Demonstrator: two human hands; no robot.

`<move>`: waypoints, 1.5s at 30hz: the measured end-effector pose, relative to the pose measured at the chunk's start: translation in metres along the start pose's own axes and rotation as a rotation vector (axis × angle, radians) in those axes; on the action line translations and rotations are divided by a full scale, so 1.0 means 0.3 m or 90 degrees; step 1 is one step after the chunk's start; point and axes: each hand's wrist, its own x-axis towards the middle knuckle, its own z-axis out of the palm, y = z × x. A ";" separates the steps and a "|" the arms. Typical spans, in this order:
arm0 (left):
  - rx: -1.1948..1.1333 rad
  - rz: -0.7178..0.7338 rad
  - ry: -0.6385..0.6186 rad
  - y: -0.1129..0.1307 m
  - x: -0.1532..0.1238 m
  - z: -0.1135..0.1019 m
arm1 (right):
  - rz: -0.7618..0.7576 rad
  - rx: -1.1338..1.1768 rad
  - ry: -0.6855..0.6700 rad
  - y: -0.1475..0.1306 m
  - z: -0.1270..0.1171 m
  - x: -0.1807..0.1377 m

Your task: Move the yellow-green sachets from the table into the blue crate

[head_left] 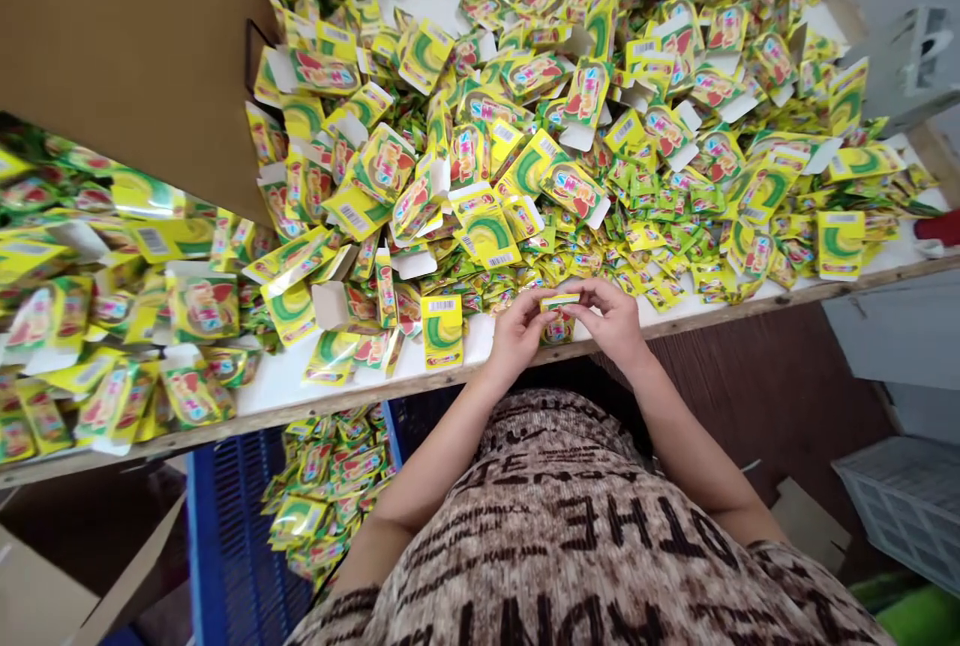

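Observation:
Between my two hands, at the near edge of the white table, is a small yellow and green printed box. My left hand grips its left side and upper edge with thumb and fingers. On the opposite side my right hand pinches the top, its thumb at the box's upper edge. What lies inside the box is hidden. Just beyond my hands spreads a heap of small green and yellow sachets. A similar box lies flat to the left of my left hand.
Many printed boxes, several with flaps open, cover the table. A large brown cardboard box stands at the left. Below the table a blue crate holds more boxes. A grey crate sits at the lower right.

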 end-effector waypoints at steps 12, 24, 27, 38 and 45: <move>-0.036 0.013 0.014 -0.005 -0.002 -0.005 | -0.023 0.016 -0.030 0.018 -0.017 0.012; 0.166 0.062 -0.033 0.006 -0.004 -0.003 | -0.123 -0.209 -0.038 0.079 -0.169 0.083; 0.102 0.009 0.006 0.057 -0.014 -0.026 | 0.013 -0.519 0.171 0.146 -0.340 0.189; 0.230 -0.355 -0.041 0.105 -0.476 -0.888 | 0.130 -0.437 0.243 0.204 -0.475 0.165; 0.215 -0.490 0.295 0.132 -0.932 -0.876 | 0.205 -0.176 0.166 0.204 -0.416 0.270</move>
